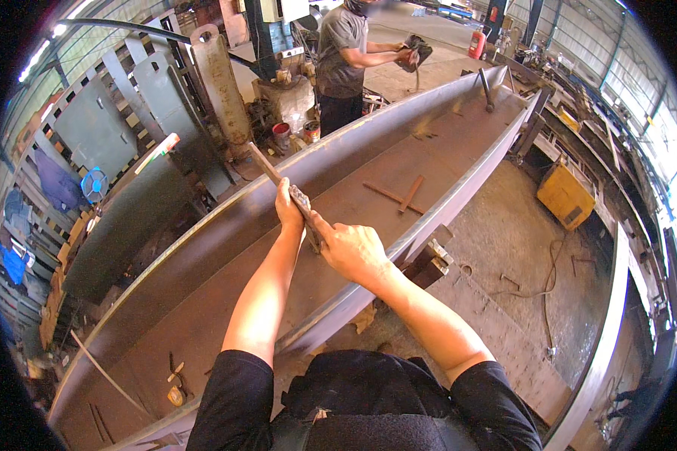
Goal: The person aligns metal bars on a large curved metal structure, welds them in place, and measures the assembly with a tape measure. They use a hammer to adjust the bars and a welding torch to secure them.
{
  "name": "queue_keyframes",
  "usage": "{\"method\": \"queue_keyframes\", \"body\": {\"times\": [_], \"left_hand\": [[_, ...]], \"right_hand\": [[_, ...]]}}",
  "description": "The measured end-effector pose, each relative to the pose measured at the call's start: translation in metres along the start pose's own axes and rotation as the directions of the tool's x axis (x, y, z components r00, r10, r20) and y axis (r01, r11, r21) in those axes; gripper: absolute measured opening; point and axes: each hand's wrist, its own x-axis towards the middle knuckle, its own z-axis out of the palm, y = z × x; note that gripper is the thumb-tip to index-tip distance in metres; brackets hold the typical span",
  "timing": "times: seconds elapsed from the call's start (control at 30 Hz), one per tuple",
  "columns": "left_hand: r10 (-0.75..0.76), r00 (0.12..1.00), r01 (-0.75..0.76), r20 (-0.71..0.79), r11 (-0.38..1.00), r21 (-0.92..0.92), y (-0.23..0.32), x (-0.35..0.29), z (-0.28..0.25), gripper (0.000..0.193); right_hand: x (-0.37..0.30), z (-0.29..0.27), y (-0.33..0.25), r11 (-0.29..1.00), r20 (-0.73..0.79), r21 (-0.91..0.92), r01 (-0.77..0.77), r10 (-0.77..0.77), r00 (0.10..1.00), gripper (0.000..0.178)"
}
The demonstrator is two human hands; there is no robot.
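Note:
A long steel channel beam (pixel 459 143) with upright side walls stretches diagonally in front of me. Above its hollow I hold a narrow brown flat bar (pixel 263 161), tilted, its far end over the beam's far wall. My left hand (pixel 288 208) is closed round the bar's middle, by a rough, dark patch. The fingers of my right hand (pixel 356 254) are curled at the bar's near end, the index finger lying along it. Below, inside the beam, two thin rusty strips (pixel 393 197) lie crossed. Farther along, a hammer (pixel 487 92) leans on the far wall.
A tape measure (pixel 176 395) and thin rods (pixel 101 422) lie in the beam's near-left end. Beyond the far wall a person (pixel 344 60) holds a dark object. A yellow box (pixel 566 195) and a cable (pixel 547 289) are at right; steel plates (pixel 98 124) stand left.

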Motion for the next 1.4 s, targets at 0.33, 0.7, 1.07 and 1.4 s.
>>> {"method": "queue_keyframes", "body": {"times": [0.33, 0.7, 1.07, 1.4], "left_hand": [[-0.011, 1.0, 0.011, 0.013, 1.0, 0.019, -0.005, 0.0, 0.012, 0.034], [0.127, 0.992, -0.126, 0.006, 0.974, 0.19, -0.024, 0.021, -0.007, 0.047], [0.102, 0.995, -0.1, -0.002, 0.983, 0.155, -0.015, 0.017, -0.005, 0.046], [0.078, 0.997, -0.079, 0.01, 0.996, 0.037, -0.011, 0.019, -0.001, 0.031]], "right_hand": [[0.002, -0.001, 0.008, 1.0, 0.015, -0.001, -0.001, 0.001, 1.0, 0.059], [0.008, -0.001, 0.011, 0.999, 0.078, -0.031, -0.012, 0.015, 0.997, 0.066], [0.019, -0.005, 0.007, 1.0, 0.077, -0.026, 0.005, -0.003, 0.997, 0.062], [0.023, -0.002, -0.002, 0.999, 0.098, -0.03, -0.019, 0.022, 0.995, 0.062]]}}
